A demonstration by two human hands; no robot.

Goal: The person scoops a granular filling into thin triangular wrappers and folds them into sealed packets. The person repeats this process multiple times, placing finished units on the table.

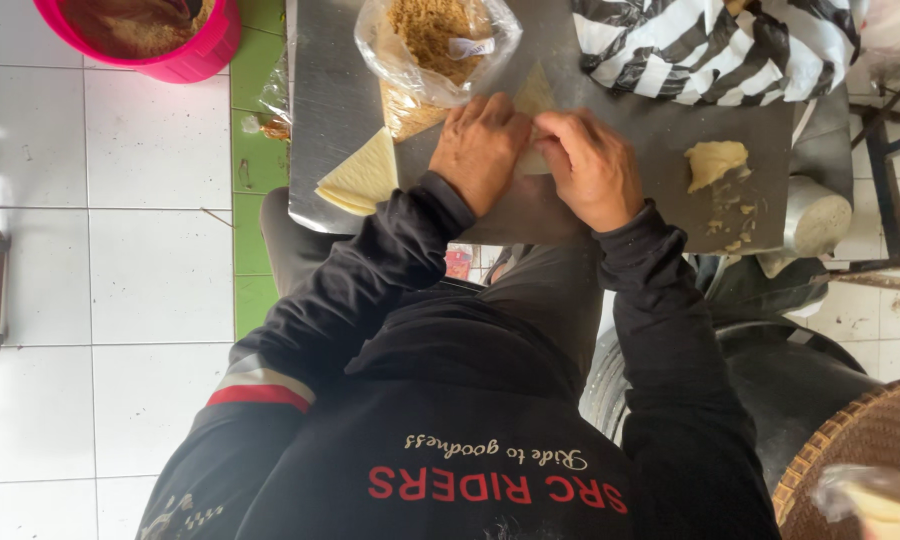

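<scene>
My left hand (479, 148) and my right hand (592, 165) meet over a thin pale yellow pastry sheet (534, 101) on a grey metal work surface (630, 210). Both hands pinch and fold the sheet; its pointed tip sticks out above my fingers, the rest is hidden under them. A stack of triangular pastry sheets (361, 176) lies left of my left hand. A clear plastic bag of brown crumbly filling (432, 40) stands open just beyond my hands. A lump of pale dough or paste (714, 162) with scattered bits sits to the right.
A pink bucket (192, 52) with brown contents stands on the white tiled floor at top left. A black-and-white striped plastic bag (710, 45) lies at the back right. A metal pot (816, 222) sits under the surface's right edge; a woven basket (870, 440) is at bottom right.
</scene>
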